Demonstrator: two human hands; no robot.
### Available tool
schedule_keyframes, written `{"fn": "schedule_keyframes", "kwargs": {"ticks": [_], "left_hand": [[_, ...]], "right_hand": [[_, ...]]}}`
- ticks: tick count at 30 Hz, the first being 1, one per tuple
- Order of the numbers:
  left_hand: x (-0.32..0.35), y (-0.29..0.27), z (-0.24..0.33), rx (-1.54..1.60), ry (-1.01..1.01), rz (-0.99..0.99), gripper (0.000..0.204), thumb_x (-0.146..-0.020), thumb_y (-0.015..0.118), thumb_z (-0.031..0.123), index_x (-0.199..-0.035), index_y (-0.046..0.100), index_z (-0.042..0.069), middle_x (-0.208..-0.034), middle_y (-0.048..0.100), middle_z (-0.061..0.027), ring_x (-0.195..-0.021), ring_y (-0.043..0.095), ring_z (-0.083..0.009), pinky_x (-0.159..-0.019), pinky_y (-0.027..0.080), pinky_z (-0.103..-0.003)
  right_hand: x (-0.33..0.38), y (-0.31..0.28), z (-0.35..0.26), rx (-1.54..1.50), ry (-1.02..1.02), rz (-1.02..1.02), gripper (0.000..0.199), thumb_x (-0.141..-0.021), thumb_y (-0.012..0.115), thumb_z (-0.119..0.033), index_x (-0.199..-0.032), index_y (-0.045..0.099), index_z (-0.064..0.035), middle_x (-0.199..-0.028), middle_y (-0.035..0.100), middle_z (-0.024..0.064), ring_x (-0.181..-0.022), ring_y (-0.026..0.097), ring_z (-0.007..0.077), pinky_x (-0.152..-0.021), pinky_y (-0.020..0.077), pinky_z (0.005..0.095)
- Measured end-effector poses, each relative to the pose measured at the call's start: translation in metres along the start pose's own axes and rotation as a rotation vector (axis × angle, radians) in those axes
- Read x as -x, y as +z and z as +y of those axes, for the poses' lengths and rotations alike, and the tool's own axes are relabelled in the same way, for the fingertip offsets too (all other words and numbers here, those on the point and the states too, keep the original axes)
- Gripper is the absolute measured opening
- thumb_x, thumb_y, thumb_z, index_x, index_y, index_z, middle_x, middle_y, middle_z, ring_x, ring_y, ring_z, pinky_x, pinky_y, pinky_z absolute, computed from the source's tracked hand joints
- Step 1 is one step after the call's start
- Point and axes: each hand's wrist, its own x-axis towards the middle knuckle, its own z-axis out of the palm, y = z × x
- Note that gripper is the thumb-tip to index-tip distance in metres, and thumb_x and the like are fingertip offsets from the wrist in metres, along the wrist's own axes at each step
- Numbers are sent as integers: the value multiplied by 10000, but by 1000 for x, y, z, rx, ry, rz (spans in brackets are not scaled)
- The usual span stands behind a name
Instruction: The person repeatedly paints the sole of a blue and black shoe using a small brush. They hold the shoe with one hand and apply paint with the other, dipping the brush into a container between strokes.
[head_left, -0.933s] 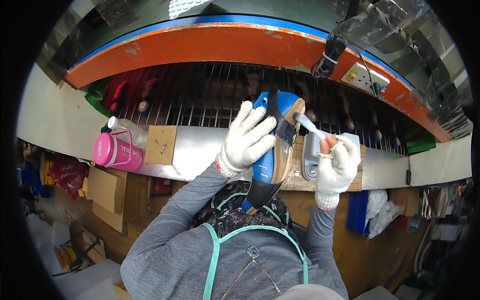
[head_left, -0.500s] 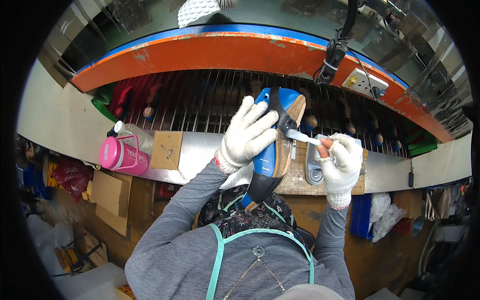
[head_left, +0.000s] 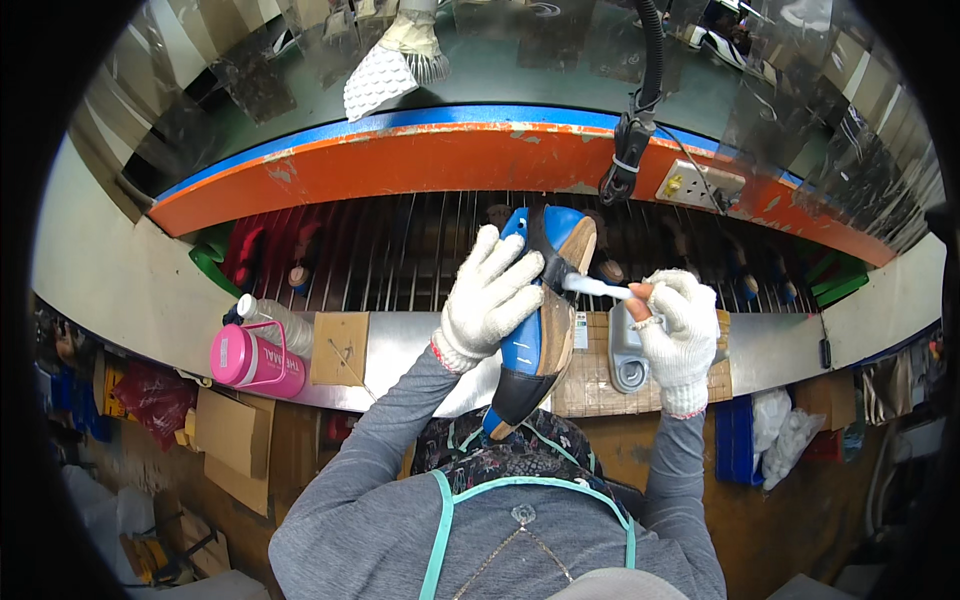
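In a white knit glove, my left hand (head_left: 492, 300) grips a blue and black shoe upper (head_left: 525, 345), holding it tilted with its toe end away from me. The tan underside (head_left: 560, 320) of the shoe upper faces right. My right hand (head_left: 680, 335), also gloved but with bare fingertips showing, pinches a pale brush (head_left: 605, 288). The tip of the brush meets the black edge of the shoe upper near its far end. Below the brush, a grey plastic container (head_left: 628, 372) stands on a woven mat (head_left: 585, 385).
A pink jug (head_left: 255, 362), a clear bottle (head_left: 285, 325) and a piece of cardboard (head_left: 340, 350) lie to the left. Beyond the ledge run metal rollers (head_left: 390, 255) with several shoes, under an orange beam (head_left: 400, 165). Black cable (head_left: 622, 160) hangs by a socket strip (head_left: 700, 187).
The view has shifted, so the bench sits lower in it. The brush has moved slightly along the shoe's edge and lies flatter; both hands keep their holds.
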Motion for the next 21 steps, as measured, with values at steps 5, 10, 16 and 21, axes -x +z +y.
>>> {"fn": "schedule_keyframes", "kwargs": {"ticks": [5,10,16,21], "left_hand": [[-9,2,-3,19,-7,-17,204,-635,681,159,-797,600,66,-1074,670,-158,-1065,619,-394,-971,446,-625],[-12,7,-2,81,-45,106,253,-612,687,158,-821,584,59,-1109,663,-199,-1097,618,-420,-1017,416,-642],[6,9,-7,75,-75,120,282,-722,695,127,-969,575,62,-1189,665,-213,-1177,608,-439,-1092,368,-642],[18,6,-6,-39,-69,57,278,-715,702,126,-970,595,96,-1213,664,-180,-1206,590,-422,-1090,360,-666]], "right_hand": [[-9,-8,13,-153,-41,-158,185,-713,829,-175,-876,771,-111,-959,666,28,-874,552,214,-764,440,334],[-4,10,16,-228,78,-15,173,-751,822,-132,-909,775,-80,-937,666,47,-895,577,208,-764,476,320],[21,9,14,-614,276,-265,150,-800,779,-109,-909,749,-10,-853,622,58,-805,585,160,-697,455,294],[53,19,-10,-709,509,-159,131,-843,759,-81,-936,741,9,-873,620,44,-821,578,143,-715,459,290]]}}
